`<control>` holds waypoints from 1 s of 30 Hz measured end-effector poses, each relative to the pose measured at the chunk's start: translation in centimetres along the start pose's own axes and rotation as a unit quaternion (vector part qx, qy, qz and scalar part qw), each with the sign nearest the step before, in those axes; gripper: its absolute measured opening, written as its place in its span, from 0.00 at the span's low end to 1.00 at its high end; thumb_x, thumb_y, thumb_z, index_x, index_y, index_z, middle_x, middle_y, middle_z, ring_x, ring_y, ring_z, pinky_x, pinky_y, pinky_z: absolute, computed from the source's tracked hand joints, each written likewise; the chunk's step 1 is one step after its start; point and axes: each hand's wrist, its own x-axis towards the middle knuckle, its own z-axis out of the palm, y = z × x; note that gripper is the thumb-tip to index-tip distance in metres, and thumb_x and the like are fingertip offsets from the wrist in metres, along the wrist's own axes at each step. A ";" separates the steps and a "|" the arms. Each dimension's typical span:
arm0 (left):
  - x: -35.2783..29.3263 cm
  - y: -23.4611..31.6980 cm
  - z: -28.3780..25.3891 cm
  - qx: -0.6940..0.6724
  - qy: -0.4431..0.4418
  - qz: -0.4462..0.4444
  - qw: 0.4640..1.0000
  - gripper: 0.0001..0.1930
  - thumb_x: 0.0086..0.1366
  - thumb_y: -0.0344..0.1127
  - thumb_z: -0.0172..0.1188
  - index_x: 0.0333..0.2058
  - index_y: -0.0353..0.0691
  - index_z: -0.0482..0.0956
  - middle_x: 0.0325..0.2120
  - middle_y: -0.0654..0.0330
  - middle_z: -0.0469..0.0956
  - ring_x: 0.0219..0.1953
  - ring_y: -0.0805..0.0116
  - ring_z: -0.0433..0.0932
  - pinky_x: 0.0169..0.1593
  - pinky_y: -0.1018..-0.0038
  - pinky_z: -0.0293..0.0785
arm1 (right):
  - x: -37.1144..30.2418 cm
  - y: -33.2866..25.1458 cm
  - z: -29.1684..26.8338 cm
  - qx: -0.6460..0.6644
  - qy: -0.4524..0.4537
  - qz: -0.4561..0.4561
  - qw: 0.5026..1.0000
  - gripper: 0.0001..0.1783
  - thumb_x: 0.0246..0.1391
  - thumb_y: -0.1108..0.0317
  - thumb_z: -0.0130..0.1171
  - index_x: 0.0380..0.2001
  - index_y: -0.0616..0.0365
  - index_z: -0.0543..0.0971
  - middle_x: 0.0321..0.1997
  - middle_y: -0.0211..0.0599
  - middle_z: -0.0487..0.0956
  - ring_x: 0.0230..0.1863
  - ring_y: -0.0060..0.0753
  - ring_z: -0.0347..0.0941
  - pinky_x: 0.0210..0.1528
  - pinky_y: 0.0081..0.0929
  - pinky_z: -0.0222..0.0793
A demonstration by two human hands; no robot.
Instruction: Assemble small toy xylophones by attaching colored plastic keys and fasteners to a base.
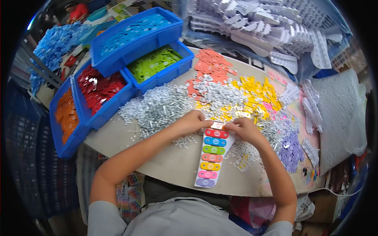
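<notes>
A toy xylophone (211, 157) lies on the table in front of me, its white base narrow at the near end. Red, blue, green, coral, yellow, pink and purple bars cross it, each with a screw-like fitting at both ends. My left hand (191, 122) pinches the left side of its far end, thumb and fingertips together. From the other side, my right hand (247, 129) closes its fingertips on the same end. Between them is a pale, shiny top piece (217, 125), partly covered by fingers. Beyond the hands lie loose yellow bars (258, 92) and white round caps (220, 94).
Blue bins hold blue bars (136, 33), green bars (154, 64), red bars (100, 88) and orange bars (67, 114). Metal pins (159, 106) are heaped left, coral bars (212, 65) at the back, purple bars (291, 151) right. White xylophone bases (267, 27) are stacked behind.
</notes>
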 end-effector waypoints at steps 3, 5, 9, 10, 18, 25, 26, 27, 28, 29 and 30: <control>0.7 0.5 0.0 -0.038 -0.069 -0.031 0.996 0.17 0.66 0.47 0.69 0.34 0.37 0.78 0.20 0.64 0.76 0.19 0.77 0.70 0.21 0.76 0.59 | 0.6 0.4 -0.6 0.063 -0.041 0.056 0.996 0.26 0.60 0.47 0.67 0.28 0.65 0.86 0.18 0.34 0.77 0.17 0.23 0.71 0.21 0.28 0.63; 1.0 0.4 0.3 -0.086 -0.067 -0.040 0.993 0.16 0.66 0.46 0.69 0.31 0.39 0.77 0.19 0.65 0.75 0.19 0.77 0.69 0.21 0.76 0.59 | 0.8 0.3 -0.6 0.052 -0.051 0.057 0.996 0.26 0.60 0.48 0.67 0.27 0.65 0.86 0.17 0.32 0.76 0.16 0.21 0.69 0.19 0.27 0.61; 1.0 -1.1 1.0 -0.139 -0.019 -0.010 0.990 0.19 0.62 0.46 0.71 0.21 0.41 0.75 0.16 0.65 0.71 0.15 0.74 0.66 0.19 0.70 0.60 | 0.6 -1.1 -0.1 -0.019 -0.038 0.052 0.998 0.26 0.62 0.49 0.66 0.25 0.64 0.85 0.15 0.29 0.74 0.15 0.20 0.67 0.19 0.27 0.59; 1.5 -2.2 1.0 -0.079 0.007 0.038 0.996 0.19 0.60 0.48 0.70 0.23 0.40 0.76 0.17 0.60 0.75 0.19 0.68 0.73 0.22 0.66 0.66 | 0.4 -1.7 0.2 -0.020 -0.026 0.041 0.999 0.25 0.61 0.50 0.67 0.24 0.64 0.85 0.15 0.31 0.74 0.15 0.22 0.68 0.19 0.29 0.60; -7.1 2.0 -0.7 0.352 0.272 0.214 0.869 0.11 0.68 0.40 0.64 0.37 0.36 0.83 0.34 0.50 0.85 0.38 0.48 0.84 0.41 0.58 0.79 | -4.4 0.1 1.9 -0.063 0.244 -0.036 0.967 0.11 0.61 0.64 0.69 0.35 0.62 0.82 0.15 0.32 0.73 0.17 0.20 0.65 0.21 0.29 0.57; -11.9 -5.4 -11.4 0.366 0.435 0.125 0.813 0.09 0.69 0.37 0.63 0.41 0.38 0.85 0.38 0.50 0.86 0.39 0.49 0.85 0.44 0.59 0.78 | -11.1 4.9 1.3 -0.148 0.399 -0.062 0.903 0.08 0.62 0.67 0.64 0.35 0.62 0.82 0.20 0.41 0.77 0.20 0.40 0.72 0.28 0.36 0.67; -12.2 -5.9 -12.1 0.380 0.421 0.098 0.818 0.09 0.68 0.37 0.64 0.41 0.38 0.85 0.38 0.50 0.86 0.39 0.50 0.85 0.44 0.60 0.78 | -11.5 5.4 0.9 -0.149 0.371 -0.020 0.917 0.08 0.62 0.67 0.63 0.36 0.62 0.82 0.22 0.43 0.79 0.24 0.46 0.74 0.32 0.38 0.70; -12.6 -5.9 -12.4 0.397 0.406 0.070 0.820 0.09 0.68 0.36 0.65 0.41 0.38 0.85 0.38 0.51 0.86 0.39 0.52 0.85 0.44 0.61 0.78 | -11.6 5.8 0.7 -0.144 0.341 0.020 0.929 0.08 0.63 0.68 0.61 0.36 0.63 0.83 0.25 0.45 0.80 0.27 0.51 0.76 0.36 0.40 0.72; -12.9 -6.0 -12.2 0.380 0.409 0.069 0.827 0.09 0.67 0.35 0.66 0.41 0.38 0.85 0.38 0.52 0.86 0.37 0.54 0.85 0.43 0.63 0.78 | -12.0 6.0 0.6 -0.146 0.350 0.042 0.924 0.08 0.63 0.68 0.61 0.36 0.63 0.83 0.25 0.45 0.80 0.27 0.51 0.76 0.36 0.40 0.72; -12.7 -6.0 -11.9 0.363 0.413 0.068 0.832 0.09 0.66 0.34 0.67 0.41 0.38 0.85 0.37 0.52 0.86 0.36 0.56 0.84 0.42 0.64 0.78 | -12.3 5.9 0.4 -0.152 0.361 0.024 0.920 0.07 0.62 0.69 0.62 0.36 0.62 0.83 0.28 0.45 0.81 0.31 0.50 0.77 0.39 0.40 0.72; -12.3 -6.4 -11.7 0.363 0.401 0.080 0.837 0.09 0.66 0.34 0.67 0.41 0.38 0.85 0.37 0.52 0.86 0.36 0.56 0.84 0.42 0.64 0.78 | -12.4 6.1 0.3 -0.155 0.369 0.000 0.916 0.06 0.61 0.70 0.62 0.36 0.62 0.83 0.31 0.44 0.82 0.36 0.49 0.77 0.42 0.41 0.72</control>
